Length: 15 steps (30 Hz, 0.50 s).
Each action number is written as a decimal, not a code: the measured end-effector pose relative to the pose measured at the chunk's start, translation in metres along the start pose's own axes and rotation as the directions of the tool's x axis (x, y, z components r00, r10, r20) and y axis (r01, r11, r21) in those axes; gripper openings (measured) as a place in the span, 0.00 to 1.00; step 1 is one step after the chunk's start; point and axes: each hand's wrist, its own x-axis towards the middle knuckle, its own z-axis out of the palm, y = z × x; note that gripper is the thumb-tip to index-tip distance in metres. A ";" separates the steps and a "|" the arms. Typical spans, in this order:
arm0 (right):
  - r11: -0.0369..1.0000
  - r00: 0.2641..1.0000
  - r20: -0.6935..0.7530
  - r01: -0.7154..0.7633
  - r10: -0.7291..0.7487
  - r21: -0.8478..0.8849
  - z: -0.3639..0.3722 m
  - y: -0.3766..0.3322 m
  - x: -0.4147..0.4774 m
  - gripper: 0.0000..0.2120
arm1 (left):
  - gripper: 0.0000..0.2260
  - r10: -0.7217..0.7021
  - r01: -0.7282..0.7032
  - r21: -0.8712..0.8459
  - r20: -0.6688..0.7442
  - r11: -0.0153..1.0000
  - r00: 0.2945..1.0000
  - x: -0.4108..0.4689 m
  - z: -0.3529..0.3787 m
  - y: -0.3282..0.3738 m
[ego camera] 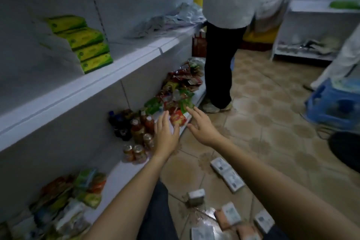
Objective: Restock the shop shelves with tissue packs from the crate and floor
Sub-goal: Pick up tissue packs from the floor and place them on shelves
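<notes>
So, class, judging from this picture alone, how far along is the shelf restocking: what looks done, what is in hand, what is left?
Done: a stack of green packs, probably tissues, sits on the middle shelf. In hand: nothing; the left hand and right hand are open, reaching toward the snack packets on the bottom shelf. Left: several white tissue packs lie scattered on the floor.

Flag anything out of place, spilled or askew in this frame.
White tissue packs lie scattered at odd angles on the tiled floor, not on a shelf. Snack packets sit in a loose heap on the bottom shelf rather than in rows.
</notes>
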 end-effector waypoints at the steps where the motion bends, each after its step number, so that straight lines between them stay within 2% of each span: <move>1: 0.999 0.999 0.008 -0.043 0.043 -0.003 0.005 0.019 -0.017 0.26 | 0.24 0.017 -0.018 0.010 0.072 1.000 0.997 -0.012 0.018 0.000; 5: 0.972 0.973 0.031 -0.228 0.227 0.061 0.031 0.091 -0.083 0.27 | 0.24 0.025 -0.028 0.002 0.357 1.000 0.934 -0.067 0.083 0.001; 10: 0.873 0.895 0.050 -0.443 0.443 0.202 0.067 0.155 -0.143 0.25 | 0.22 -0.050 0.037 0.034 0.594 0.999 0.803 -0.106 0.146 -0.012; 15: 0.663 0.713 0.123 -0.691 0.690 0.286 0.114 0.215 -0.190 0.25 | 0.19 -0.175 0.107 0.138 0.754 0.985 0.633 -0.133 0.197 -0.042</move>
